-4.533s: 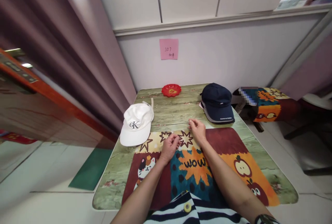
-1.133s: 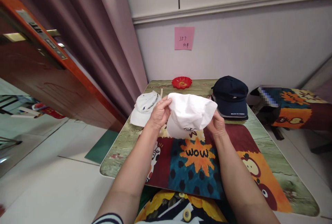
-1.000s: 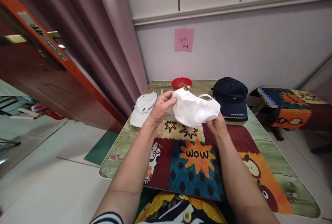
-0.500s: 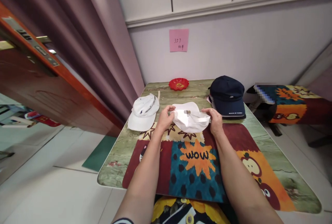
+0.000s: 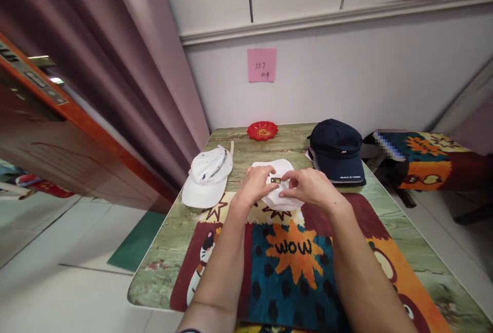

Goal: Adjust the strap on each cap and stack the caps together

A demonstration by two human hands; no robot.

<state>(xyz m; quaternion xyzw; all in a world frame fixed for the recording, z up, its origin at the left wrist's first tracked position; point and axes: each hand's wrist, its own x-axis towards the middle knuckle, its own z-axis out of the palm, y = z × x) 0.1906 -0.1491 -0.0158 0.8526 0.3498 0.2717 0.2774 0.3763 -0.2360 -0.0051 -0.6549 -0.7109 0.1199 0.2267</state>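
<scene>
Both my hands meet at the small metal buckle (image 5: 276, 180) of a white cap (image 5: 272, 165).
From left to right, I see first a logo cap (image 5: 208, 173), also white, lying to the left of my left hand (image 5: 275, 179). This hand is half curled, its thumb and finger apart around the buckle; I cannot tell if they grasp it. Beyond the hands stands a red dish (image 5: 252, 131) with wavy rim, and a yellow print shows inside it. The white cap lies under and between my fingertips, its brim pointing away from me. My right hand (image 5: 284, 185) is also partly open, fingertips at the cap; its grip I cannot tell. Beyond it, to the right, sits a navy cap (image 5: 336, 140).
</scene>
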